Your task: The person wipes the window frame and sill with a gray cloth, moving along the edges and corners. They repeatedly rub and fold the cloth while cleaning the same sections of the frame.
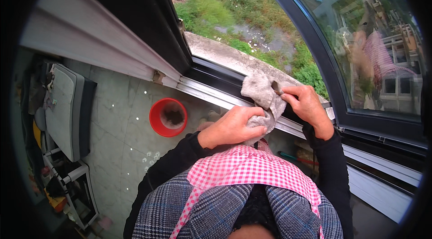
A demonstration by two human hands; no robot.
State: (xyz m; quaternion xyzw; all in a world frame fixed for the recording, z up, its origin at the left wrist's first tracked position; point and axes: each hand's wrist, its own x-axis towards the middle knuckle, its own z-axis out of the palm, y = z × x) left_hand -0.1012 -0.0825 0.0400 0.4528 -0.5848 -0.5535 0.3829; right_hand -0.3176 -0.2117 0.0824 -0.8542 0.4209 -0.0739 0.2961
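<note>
A crumpled grey-beige cloth [258, 92] lies between my two hands, over the window's sill track. My left hand [236, 127] grips the lower bunch of it, thumb and fingers around the fold. Between the thumb and fingers of my right hand [305, 102] is a small, flat, dark piece [276, 87], perhaps a blade or scraper, which touches the cloth; its exact kind cannot be told. The dark window frame [219, 77] and the silvery sill track [209, 95] run beneath and beside the cloth.
An outward-opened glass sash [341, 70] stands at the right, above a concrete ledge [222, 46] and a drop to weedy ground. On the tiled floor [114, 114] are a red bucket [168, 117] and, farther left, a grey padded piece [64, 111] beside a metal-framed rack [82, 188].
</note>
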